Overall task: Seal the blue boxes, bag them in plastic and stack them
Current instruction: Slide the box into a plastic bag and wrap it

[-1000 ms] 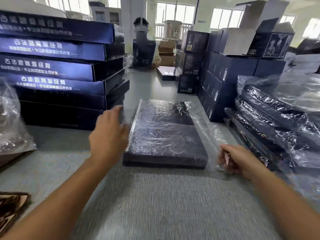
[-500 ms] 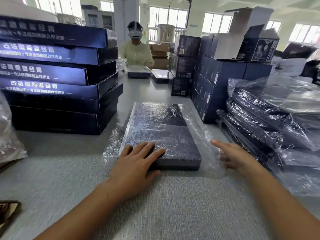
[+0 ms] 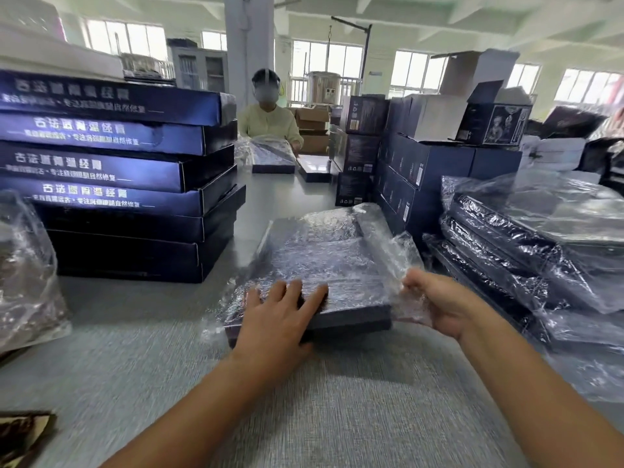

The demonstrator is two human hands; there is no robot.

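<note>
Near end of flat dark-blue cardboard box (image 3: 326, 265) sits under flat-fingered left hand (image 3: 280, 320); right hand (image 3: 442, 305) pinches slack clear plastic bag (image 3: 400, 251); likely stiff, slippery, lift by edges.

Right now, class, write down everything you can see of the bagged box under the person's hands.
The bagged box is flat, rectangular and dark blue, seemingly cardboard, wrapped in a crinkled clear plastic bag with loose film bunched along its right side. It lies on the grey table, long side running away from the camera. The left hand presses flat on its near top; the right hand grips the loose plastic at its near right corner.
</note>
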